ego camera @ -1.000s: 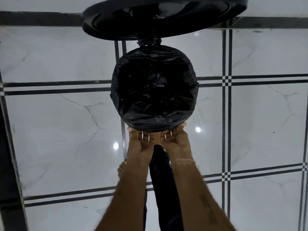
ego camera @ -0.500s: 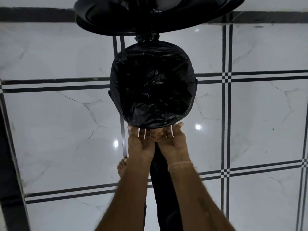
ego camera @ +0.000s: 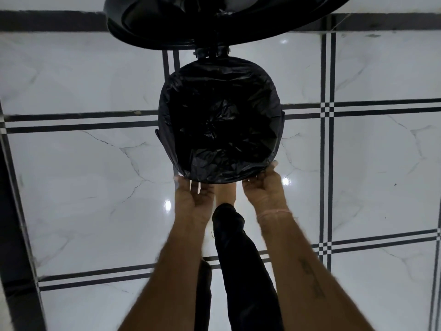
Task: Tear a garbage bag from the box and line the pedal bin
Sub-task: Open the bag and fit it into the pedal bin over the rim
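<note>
Black plastic fills the mouth of the pedal bin (ego camera: 160,136): the garbage bag (ego camera: 219,130) sits inside it, crumpled toward the bottom, with its top edge folded outward over the round rim all the way around. The bin stands on a glossy white marble-look floor (ego camera: 83,187) crossed by paired black lines, and its lid (ego camera: 214,17) is raised at the far side, hinged above the rim at the top of the view.

Both bare hands reach to the near edge of the bin, apart from each other. The left hand (ego camera: 193,201) is at the near-left of the rim, fingers extended upward and touching the folded bag edge; its grip looks loose, fingers mostly straight and not wrapped around anything. The right hand (ego camera: 265,187) is at the near-right of the rim, fingers curled under the bag's overhang with the thumb along the outside, so it appears to pinch the bag's edge, though the dark plastic hides the fingertips. A thin pale band (ego camera: 274,212) circles the right wrist.

Between the forearms a bare foot (ego camera: 225,193) points at the base of the bin, with a dark trouser leg (ego camera: 238,259) above it
</note>
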Motion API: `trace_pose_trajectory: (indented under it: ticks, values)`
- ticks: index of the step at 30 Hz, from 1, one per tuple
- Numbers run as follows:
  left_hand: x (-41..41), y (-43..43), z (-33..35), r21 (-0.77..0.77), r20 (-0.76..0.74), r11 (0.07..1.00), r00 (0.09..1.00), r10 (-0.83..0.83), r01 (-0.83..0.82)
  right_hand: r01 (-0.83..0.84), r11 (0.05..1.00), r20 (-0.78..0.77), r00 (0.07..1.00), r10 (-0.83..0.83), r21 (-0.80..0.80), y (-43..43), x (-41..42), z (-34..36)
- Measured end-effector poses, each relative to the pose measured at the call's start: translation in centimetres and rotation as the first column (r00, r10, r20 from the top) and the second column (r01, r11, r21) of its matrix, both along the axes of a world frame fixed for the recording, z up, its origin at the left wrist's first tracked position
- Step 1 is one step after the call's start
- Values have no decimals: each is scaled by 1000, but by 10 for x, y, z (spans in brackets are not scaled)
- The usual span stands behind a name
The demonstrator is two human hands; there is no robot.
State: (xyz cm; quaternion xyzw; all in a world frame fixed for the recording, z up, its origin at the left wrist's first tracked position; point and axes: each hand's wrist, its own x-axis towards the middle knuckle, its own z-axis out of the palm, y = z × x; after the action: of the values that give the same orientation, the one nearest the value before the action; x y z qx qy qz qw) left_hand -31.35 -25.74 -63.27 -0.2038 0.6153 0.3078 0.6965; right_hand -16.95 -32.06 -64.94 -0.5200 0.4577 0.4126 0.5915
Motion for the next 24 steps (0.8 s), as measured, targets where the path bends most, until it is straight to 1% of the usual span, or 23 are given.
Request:
trace_pose_trajectory:
  ticks: [1, 2, 4, 5, 7, 9, 12, 14, 16, 18, 20, 22, 24]
  values:
    - [-5, 2, -1, 54, -23, 998, 1000, -20, 21, -42, 999, 54, 998, 43, -13, -1, 5, 4]
    - [-9, 8, 4, 70, -42, 996, 998, -52, 54, -59, 998, 81, 995, 59, -2, 0, 10, 13]
    - [-17, 22, 4, 112, -92, 980, 983, -157, 167, -136, 991, 117, 984, 135, 0, 0, 23, 19]
    - [-20, 30, 4, 132, -107, 970, 976, -190, 204, -162, 987, 114, 980, 160, 3, 1, 29, 19]
    - [-23, 40, 1, 132, -146, 948, 951, -271, 290, -199, 979, 88, 975, 203, -54, 3, 35, 16]
    - [-27, 46, 0, 81, -165, 929, 924, -345, 361, -237, 968, 68, 968, 242, -78, 5, 40, 17]
    - [-30, 54, -6, 31, -147, 914, 906, -397, 405, -298, 949, 46, 952, 304, -100, 6, 48, 16]
    - [-29, 58, -11, -4, -142, 900, 891, -432, 436, -341, 929, 63, 934, 353, -146, 11, 55, 12]
    - [-26, 61, -13, -13, -149, 904, 893, -425, 428, -368, 917, 85, 920, 383, -152, 19, 65, 9]
    - [-24, 61, -10, 67, -142, 920, 916, -374, 386, -356, 925, 113, 922, 371, -128, 24, 72, 6]
    - [-26, 63, -4, 151, -118, 914, 925, -362, 377, -366, 927, 135, 917, 375, -86, 25, 75, 13]
    - [-30, 64, -1, 176, -132, 889, 905, -404, 423, -374, 924, 143, 913, 382, -79, 20, 78, 16]
    - [-34, 68, -2, 168, -157, 873, 887, -435, 458, -409, 909, 107, 903, 416, -84, 19, 80, 17]
